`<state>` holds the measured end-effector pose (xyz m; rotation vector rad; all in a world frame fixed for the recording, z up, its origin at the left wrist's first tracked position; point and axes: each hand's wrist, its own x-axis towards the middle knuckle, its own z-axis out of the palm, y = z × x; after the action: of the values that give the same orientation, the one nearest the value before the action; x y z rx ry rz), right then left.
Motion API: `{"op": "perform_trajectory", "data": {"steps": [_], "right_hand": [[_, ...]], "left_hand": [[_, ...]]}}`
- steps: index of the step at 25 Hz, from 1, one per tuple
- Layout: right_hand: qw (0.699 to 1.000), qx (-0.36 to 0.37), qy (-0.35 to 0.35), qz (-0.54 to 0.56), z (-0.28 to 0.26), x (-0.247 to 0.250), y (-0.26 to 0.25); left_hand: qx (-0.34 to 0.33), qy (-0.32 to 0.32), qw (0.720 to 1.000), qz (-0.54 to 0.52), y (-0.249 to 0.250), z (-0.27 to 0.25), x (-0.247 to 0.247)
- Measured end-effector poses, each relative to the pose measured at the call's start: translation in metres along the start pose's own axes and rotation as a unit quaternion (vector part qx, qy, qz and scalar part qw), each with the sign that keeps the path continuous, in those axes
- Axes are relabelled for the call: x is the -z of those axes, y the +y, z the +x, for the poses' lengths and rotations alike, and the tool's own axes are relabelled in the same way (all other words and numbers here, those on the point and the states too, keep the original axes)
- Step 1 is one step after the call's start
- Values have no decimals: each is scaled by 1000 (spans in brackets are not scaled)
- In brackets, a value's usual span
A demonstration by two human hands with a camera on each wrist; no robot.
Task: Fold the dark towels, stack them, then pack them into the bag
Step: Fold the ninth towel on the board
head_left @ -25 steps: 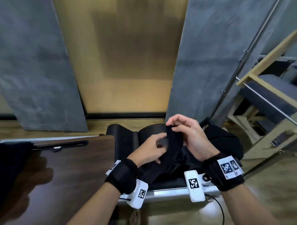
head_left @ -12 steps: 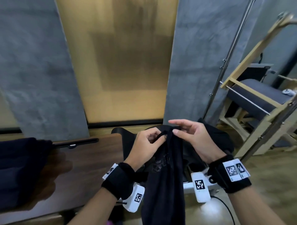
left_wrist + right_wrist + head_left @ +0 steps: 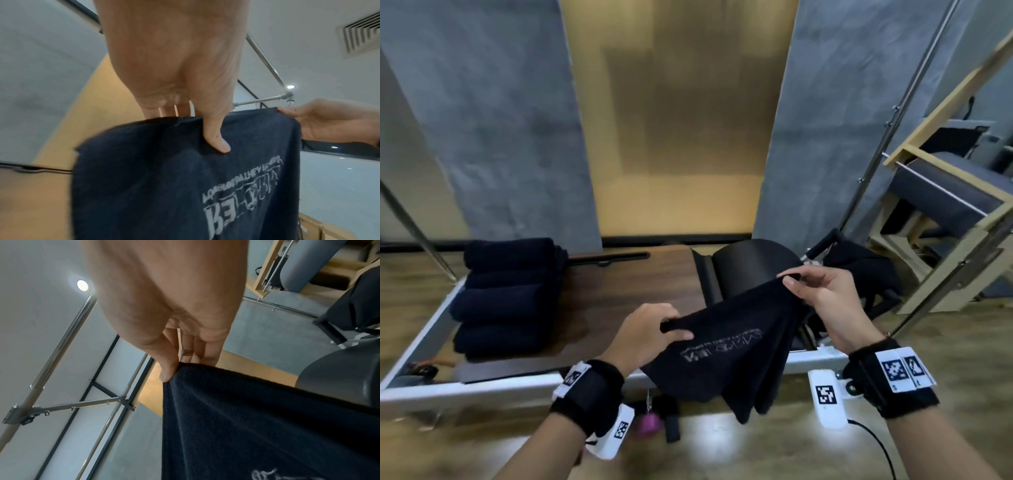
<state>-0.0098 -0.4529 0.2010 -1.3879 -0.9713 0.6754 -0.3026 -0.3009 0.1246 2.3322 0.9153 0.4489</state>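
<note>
A dark towel [image 3: 726, 346] with a pale printed logo hangs in the air between my hands, spread along its top edge. My left hand [image 3: 654, 329] pinches the left corner, thumb on the near face of the towel [image 3: 185, 186]. My right hand [image 3: 815, 291] pinches the right corner, higher and farther back, with thumb against the towel [image 3: 257, 418]. A stack of folded dark towels [image 3: 506, 294] sits on the left of the wooden platform [image 3: 626, 294]. More dark fabric [image 3: 859, 270] lies heaped at the right; I cannot tell if it is the bag.
A black padded headrest [image 3: 750, 267] stands behind the towel. A metal frame rail [image 3: 482, 387] runs along the platform's near edge. A wooden chair frame with grey cushions [image 3: 945, 192] stands at right. A pink object [image 3: 649, 423] hangs below the rail.
My hands have drawn apart, spreading the towel's top edge wide; before, both held it bunched together and it hung straight down. The view has shifted, and the towel stack now shows at left.
</note>
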Motion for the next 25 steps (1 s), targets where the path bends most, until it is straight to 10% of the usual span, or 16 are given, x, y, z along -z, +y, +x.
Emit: {"op": "perform_trajectory", "data": {"steps": [12,25], "right_hand": [[992,-28,119,-5,-43,-57,5],[989,16,146,-5,0,-116,12]], "left_hand": [[19,230,955,-185,-73,-117,103],[130,421,879,-183,-97,-94,145]]}}
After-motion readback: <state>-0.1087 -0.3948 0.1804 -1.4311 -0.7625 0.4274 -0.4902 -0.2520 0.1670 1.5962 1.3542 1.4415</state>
